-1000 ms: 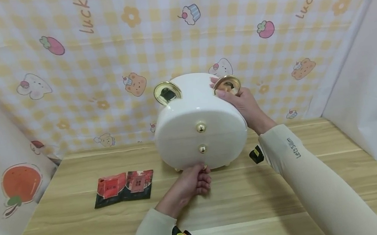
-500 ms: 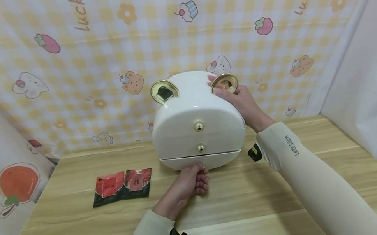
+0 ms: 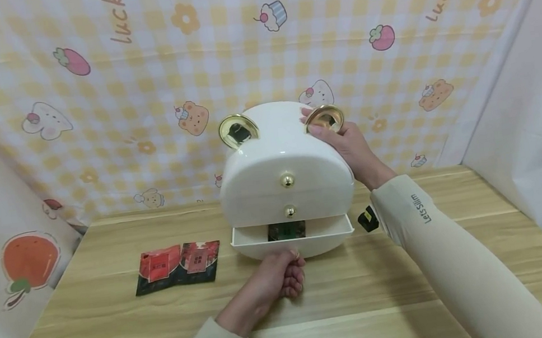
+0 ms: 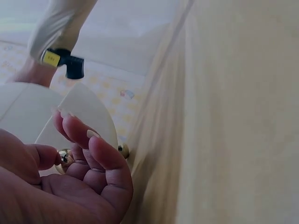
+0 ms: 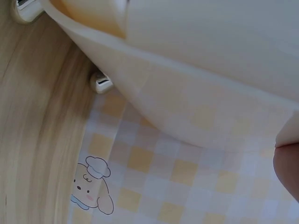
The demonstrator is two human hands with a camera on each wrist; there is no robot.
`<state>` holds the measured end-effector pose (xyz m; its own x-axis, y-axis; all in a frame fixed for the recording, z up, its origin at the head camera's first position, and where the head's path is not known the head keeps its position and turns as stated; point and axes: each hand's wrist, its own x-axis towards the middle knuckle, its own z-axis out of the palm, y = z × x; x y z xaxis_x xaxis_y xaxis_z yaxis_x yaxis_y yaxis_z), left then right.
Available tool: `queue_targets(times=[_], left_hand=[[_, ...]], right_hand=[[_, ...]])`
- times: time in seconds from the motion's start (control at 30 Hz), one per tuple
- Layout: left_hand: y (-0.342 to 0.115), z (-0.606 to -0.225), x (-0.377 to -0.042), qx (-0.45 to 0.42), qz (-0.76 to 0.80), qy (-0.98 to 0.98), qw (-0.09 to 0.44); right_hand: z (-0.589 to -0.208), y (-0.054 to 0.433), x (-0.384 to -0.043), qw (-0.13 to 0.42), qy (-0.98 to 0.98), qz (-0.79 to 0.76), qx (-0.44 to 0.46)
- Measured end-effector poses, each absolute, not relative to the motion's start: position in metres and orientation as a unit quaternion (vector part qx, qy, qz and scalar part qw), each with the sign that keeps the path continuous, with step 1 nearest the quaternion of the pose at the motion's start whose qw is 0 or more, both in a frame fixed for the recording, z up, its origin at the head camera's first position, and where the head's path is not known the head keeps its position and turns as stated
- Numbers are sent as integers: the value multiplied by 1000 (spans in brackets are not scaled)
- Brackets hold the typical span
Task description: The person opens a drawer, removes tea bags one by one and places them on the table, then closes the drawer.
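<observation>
Wood-grain tabletop [image 3: 371,326], yellow-checked cloth [image 3: 148,82] behind; the bottom drawer [image 3: 326,244] juts just beyond the left hand [image 3: 276,276], pinching its gold knob [image 4: 67,157]; right hand [image 3: 352,148] grips the white cabinet [image 3: 270,163]'s gold ear [image 3: 327,121].

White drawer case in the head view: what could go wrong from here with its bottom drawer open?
The bottom drawer, with the left hand at its gold knob, might come right out if pulled too far. The white drawer case could slide or tip if the right hand lost its grip on the right gold ear. The dark packet in the bottom drawer might shift with a jerk.
</observation>
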<state>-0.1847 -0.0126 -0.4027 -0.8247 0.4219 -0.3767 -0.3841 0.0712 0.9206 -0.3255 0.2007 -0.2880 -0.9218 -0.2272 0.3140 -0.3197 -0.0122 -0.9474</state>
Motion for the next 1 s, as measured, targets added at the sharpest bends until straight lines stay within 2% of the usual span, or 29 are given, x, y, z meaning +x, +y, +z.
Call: queue_targets(times=[0.5,1.0], left_hand=[[-15,-403,-143,27,695,643,320],[-14,-405,-123,5,692,643,329]], right_hand=[[-289,200,-325,36,-700,687,194],[-289,201,-325,32,-695,691,195]])
